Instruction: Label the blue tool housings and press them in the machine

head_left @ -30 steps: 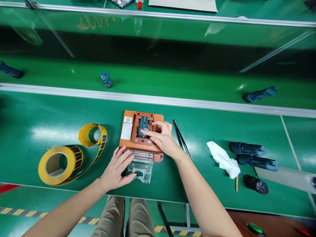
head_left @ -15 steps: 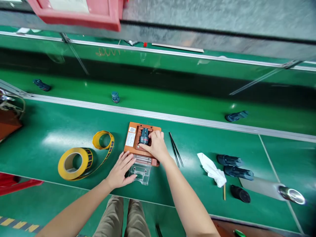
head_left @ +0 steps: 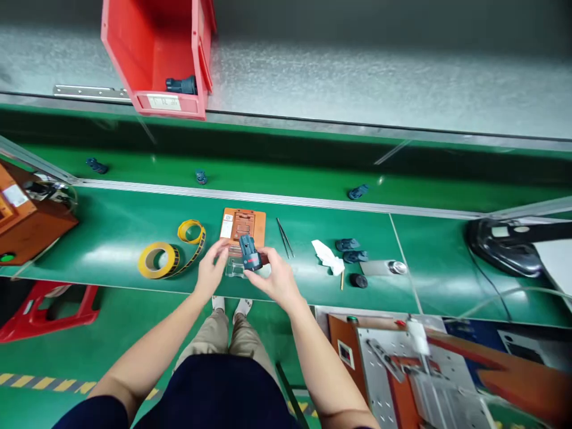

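No writing here can be read: the orange fixture [head_left: 243,224] carries a white label and a small square code at its left edge, too small to make out, and the red bin [head_left: 154,53] up on the grey shelf has a pale label strip on its front lip that is just as illegible. Your right hand [head_left: 273,277] holds the dark blue battery pack [head_left: 249,252] lifted just in front of the fixture, fingers curled around its lower end where a red band shows; the pack stands roughly upright, tilted a little. Your left hand [head_left: 211,267] sits just left of it with fingers loosely spread, its tips near the fixture's near left corner and the clear plastic block [head_left: 235,269]; whether they touch either I cannot tell. Both forearms reach forward from low in the view, converging over the green bench [head_left: 111,229]. On that bench, a yellow tape roll [head_left: 154,260] with a loose curl lies to your left, black tweezers [head_left: 285,237] just right of the fixture, then a crumpled white cloth [head_left: 325,256] and three more dark parts [head_left: 351,251]. Beyond a metal rail runs a green conveyor belt [head_left: 277,179] with a few dark pieces scattered along it.
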`<state>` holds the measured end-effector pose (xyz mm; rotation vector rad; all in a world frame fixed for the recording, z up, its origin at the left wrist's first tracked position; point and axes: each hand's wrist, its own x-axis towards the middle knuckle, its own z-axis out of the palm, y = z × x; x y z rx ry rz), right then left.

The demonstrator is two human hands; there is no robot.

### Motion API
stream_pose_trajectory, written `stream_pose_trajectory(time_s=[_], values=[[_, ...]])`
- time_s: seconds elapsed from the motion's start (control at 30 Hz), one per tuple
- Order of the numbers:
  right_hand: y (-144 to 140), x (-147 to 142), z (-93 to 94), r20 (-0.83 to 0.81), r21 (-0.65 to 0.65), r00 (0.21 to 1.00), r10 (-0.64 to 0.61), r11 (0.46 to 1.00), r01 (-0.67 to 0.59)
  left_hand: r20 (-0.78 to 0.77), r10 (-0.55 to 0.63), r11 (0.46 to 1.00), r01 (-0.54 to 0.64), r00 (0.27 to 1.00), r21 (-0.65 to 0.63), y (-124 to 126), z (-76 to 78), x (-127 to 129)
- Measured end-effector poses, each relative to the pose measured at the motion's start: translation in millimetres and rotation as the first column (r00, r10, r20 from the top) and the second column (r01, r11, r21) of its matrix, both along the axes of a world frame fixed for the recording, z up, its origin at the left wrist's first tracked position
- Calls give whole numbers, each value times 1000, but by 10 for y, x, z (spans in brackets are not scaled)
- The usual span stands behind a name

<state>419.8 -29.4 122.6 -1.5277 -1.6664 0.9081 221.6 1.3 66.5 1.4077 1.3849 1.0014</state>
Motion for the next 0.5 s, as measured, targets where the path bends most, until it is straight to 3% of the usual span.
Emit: stream_pose_trajectory(time_s=[0.1,0.2,0.33,0.5], values=[[-245,52,195,-68,84,997,42,996,-36,349,-165,957,235,923,-169,69,703,131],[-401,127,420,-165,112,986,30,994,-11,455,-248,910,367,855,-195,61,1168,284],[-542,251,688,-441,-6,898,-1,1000,-2,453,-218,957,280,865,-76,-124,1504,531],[-692,292,858,-611,-134,789,-68,991,-18,484,-293,945,326,824,18,-357,1742,749]])
